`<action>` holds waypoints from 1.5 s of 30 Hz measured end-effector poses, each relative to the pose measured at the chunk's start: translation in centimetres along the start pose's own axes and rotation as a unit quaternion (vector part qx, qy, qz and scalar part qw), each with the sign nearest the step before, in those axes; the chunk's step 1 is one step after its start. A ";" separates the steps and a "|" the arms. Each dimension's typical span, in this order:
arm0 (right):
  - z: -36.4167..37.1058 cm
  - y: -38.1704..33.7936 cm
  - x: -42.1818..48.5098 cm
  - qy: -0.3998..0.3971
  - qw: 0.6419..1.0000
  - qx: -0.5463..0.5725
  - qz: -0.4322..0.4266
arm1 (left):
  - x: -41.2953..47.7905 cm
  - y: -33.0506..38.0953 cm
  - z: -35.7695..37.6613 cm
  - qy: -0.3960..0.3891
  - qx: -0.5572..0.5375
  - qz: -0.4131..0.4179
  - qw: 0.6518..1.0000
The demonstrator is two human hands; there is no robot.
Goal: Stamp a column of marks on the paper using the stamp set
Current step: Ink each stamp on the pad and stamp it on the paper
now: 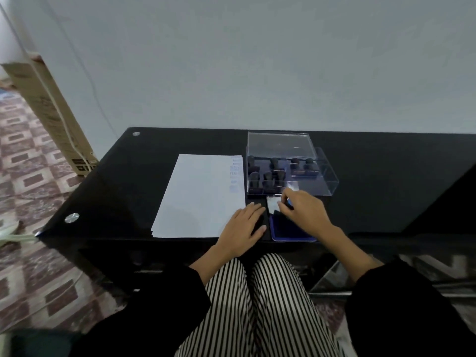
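Left of both hands on the black desk [128, 189]: paper sheet [198, 197], marks [235, 173] down the edge nearest them
Paper's light, likely slides; left hand [242, 228] lies flat at its near corner. Clear stamp box [327, 173] just past right hand [304, 210], curled over the blue ink pad [291, 233], can't tell on what. Stamps [274, 163] look small, rigid: grab the knob.

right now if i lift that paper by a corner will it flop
Probably: the paper lies thin and flat, so a lifted corner would likely droop. On the glossy table it may slide, and layered edges suggest several sheets that could fan apart.
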State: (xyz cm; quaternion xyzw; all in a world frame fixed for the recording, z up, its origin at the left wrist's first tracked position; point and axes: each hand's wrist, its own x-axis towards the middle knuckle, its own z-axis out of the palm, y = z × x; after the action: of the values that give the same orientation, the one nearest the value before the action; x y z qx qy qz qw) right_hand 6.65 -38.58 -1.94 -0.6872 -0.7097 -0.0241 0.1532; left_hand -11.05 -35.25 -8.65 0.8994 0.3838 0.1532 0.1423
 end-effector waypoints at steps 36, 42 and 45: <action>4.2 -2.9 -0.7 0.151 0.979 -0.001 0.136 | 0.1 0.5 1.9 -0.025 0.095 -0.009 0.995; 4.9 -2.5 -0.4 0.179 0.975 -0.017 0.131 | 0.1 0.5 2.0 -0.022 0.101 -0.009 0.995; 5.1 -2.4 -0.3 0.194 0.972 -0.020 0.130 | 0.1 0.5 2.0 -0.019 0.101 -0.007 0.995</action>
State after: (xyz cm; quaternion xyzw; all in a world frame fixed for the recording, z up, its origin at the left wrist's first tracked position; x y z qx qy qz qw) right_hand 3.34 -37.74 -6.40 -0.7588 -0.5703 -0.1509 0.2762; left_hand -9.91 -35.77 -10.30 0.9092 0.4011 0.0951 0.0590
